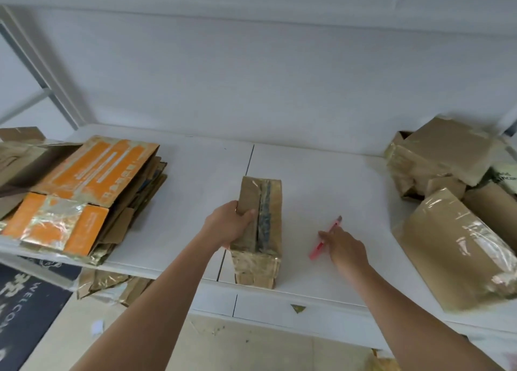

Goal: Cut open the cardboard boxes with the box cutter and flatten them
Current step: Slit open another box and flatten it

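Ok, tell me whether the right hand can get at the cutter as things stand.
Probably yes. The right hand is already at the cutter, which lies flat on the table with nothing over it. The left hand only grips the box alongside.

white table [321, 174] | flattened stack [84, 191] | box [258, 230] | cutter [324, 240] | boxes [453, 202]

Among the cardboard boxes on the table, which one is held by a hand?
The narrow taped box in the middle, standing alone; the left hand grips its top edge. The others lie untouched in piles at both sides.
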`<state>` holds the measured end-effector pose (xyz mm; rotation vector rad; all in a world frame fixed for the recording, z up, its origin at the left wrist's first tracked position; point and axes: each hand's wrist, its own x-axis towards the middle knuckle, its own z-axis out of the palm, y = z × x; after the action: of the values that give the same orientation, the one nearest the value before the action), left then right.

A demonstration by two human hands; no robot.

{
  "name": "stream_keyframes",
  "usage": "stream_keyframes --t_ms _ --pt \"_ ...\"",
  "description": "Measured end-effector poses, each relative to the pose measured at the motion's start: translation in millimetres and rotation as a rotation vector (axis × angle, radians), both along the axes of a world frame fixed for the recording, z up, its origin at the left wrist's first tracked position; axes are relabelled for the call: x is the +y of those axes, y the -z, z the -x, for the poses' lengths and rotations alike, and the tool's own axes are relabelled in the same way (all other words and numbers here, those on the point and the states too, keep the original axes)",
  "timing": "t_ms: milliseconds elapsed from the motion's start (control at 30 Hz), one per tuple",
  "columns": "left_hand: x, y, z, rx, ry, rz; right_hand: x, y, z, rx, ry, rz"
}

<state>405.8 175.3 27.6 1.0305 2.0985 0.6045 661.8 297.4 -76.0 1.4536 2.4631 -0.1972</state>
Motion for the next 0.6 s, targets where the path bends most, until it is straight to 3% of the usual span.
stream_keyframes --t_ms 100,200,267,367,500,600 --pt "-1.1 0.2 -4.8 0.004 -0.03 -0.013 0.8 6.6 3.4 -0.054 -0.126 -0.133" --pt "-4.3 8.5 -20.0 -0.218 -0.164 -0.001 3.4 2.5 1.8 0.052 -0.065 -0.163" --pt "-5.7 16.3 -35.5 -0.255 -0.219 0.006 8.9 -7.9 -2.2 0.261 0.01 -0.216" --pt "2.7 22.8 -60.5 -0.171 -0.258 -0.026 15.5 -36.3 -7.4 0.744 0.2 -0.228" --pt "20.6 23.5 -90.9 -0.006 -0.276 -0.014 23.4 -79.1 -2.6 1.262 0.249 0.058" --pt "29.5 22.8 -99.9 -0.064 -0.381 -0.029 19.3 -94.6 3.8 1.502 0.262 0.426"
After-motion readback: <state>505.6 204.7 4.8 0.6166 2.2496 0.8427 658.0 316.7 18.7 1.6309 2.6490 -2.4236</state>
